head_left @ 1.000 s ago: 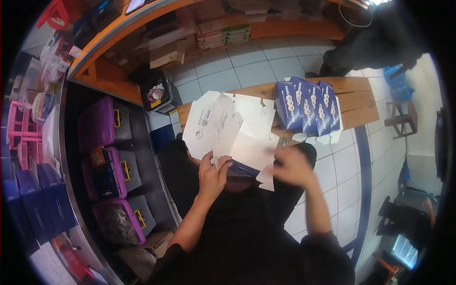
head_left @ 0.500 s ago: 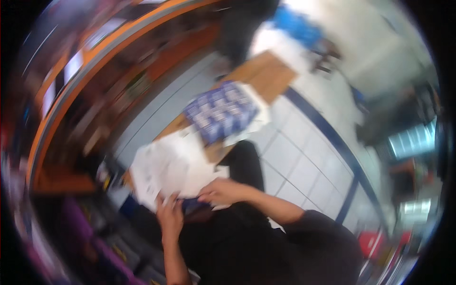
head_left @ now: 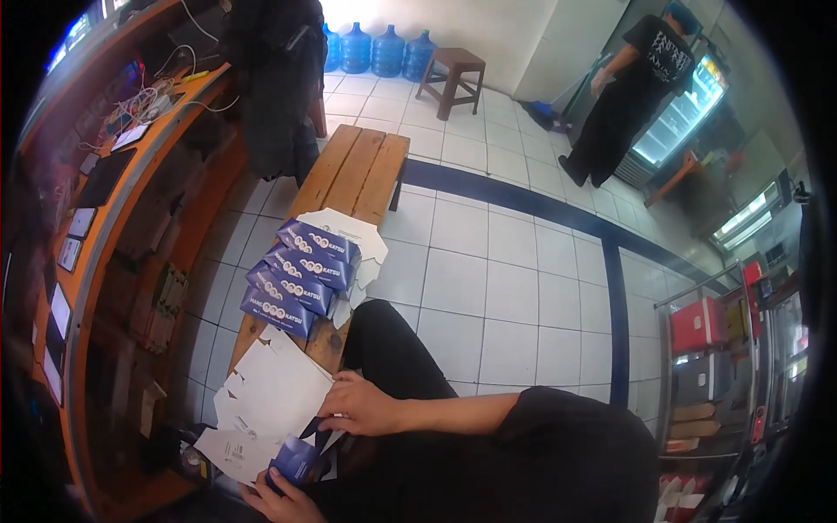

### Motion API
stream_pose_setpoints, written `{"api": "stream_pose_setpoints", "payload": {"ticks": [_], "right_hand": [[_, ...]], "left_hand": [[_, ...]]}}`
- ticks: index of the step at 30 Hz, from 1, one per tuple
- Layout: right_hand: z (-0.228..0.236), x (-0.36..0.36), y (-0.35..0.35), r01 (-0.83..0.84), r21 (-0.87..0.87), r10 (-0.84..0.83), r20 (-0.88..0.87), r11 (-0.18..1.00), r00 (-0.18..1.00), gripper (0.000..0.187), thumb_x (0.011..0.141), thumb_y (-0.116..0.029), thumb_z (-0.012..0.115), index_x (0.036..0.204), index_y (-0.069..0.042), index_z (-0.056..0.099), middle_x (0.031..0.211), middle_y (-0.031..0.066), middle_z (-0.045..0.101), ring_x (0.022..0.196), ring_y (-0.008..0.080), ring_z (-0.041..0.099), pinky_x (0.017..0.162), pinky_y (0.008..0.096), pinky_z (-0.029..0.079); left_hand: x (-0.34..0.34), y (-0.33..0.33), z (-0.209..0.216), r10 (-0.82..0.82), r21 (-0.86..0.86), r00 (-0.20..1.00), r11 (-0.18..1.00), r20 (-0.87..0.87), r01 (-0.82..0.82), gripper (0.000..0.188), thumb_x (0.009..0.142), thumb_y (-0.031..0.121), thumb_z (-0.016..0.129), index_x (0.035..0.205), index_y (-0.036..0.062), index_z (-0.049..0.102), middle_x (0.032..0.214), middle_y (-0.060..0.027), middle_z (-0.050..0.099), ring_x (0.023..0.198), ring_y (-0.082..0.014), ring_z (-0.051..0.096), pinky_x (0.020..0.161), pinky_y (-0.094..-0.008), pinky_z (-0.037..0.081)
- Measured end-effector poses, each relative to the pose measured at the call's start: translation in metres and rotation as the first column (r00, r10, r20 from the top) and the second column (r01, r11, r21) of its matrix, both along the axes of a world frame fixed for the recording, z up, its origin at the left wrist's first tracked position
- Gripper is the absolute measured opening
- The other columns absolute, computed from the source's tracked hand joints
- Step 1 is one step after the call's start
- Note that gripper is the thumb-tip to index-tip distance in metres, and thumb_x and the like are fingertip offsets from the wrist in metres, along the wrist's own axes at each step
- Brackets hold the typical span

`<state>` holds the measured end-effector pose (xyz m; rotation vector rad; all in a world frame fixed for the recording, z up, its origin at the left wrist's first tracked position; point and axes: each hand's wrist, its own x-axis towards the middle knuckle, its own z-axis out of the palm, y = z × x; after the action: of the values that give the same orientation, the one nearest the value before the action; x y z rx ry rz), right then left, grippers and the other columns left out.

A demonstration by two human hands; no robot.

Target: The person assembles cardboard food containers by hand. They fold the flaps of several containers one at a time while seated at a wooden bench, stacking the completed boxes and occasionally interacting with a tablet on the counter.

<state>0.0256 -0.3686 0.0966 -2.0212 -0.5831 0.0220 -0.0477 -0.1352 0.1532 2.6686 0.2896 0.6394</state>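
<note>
While your left hand (head_left: 281, 499) grips a blue carton (head_left: 295, 459) and your right hand (head_left: 364, 406) pinches the white flat blanks (head_left: 266, 397), folding seems underway; next probably calls for separating one sheet.

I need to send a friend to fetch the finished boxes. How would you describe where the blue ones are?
Find the long wooden bench on the white tiled floor. Near its closer end sits a row of four dark blue boxes leaning on one another. Unlike the flat white cardboard sheets beside them, they are folded up and printed.
</note>
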Motion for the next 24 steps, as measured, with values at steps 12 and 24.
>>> {"api": "stream_pose_setpoints", "payload": {"ticks": [12,24], "right_hand": [[0.016,-0.006,0.007,0.065,-0.254,-0.025,0.159,0.965,0.987,0.014,0.088,-0.03,0.075,0.088,-0.017,0.07,0.085,-0.0033,0.065,0.095,0.0189,0.059,0.11,0.0493,0.035],[0.01,-0.016,0.026,-0.042,-0.343,0.148,0.29,0.938,0.946,0.008,0.081,-0.02,0.074,0.086,-0.014,0.07,0.078,-0.0015,0.06,0.097,0.0196,0.058,0.113,0.0546,0.034]], "left_hand": [[0.002,-0.033,0.02,-0.227,0.116,0.973,0.968,0.04,0.222,0.019,0.098,0.019,0.069,0.101,0.0004,0.07,0.124,-0.0331,0.061,0.109,-0.0472,0.064,0.091,-0.0509,0.055],[0.005,-0.029,0.008,-0.407,0.221,0.914,0.891,-0.002,0.397,0.018,0.096,0.014,0.07,0.101,-0.0039,0.067,0.118,-0.0294,0.065,0.103,-0.0447,0.066,0.088,-0.0485,0.056]]}}
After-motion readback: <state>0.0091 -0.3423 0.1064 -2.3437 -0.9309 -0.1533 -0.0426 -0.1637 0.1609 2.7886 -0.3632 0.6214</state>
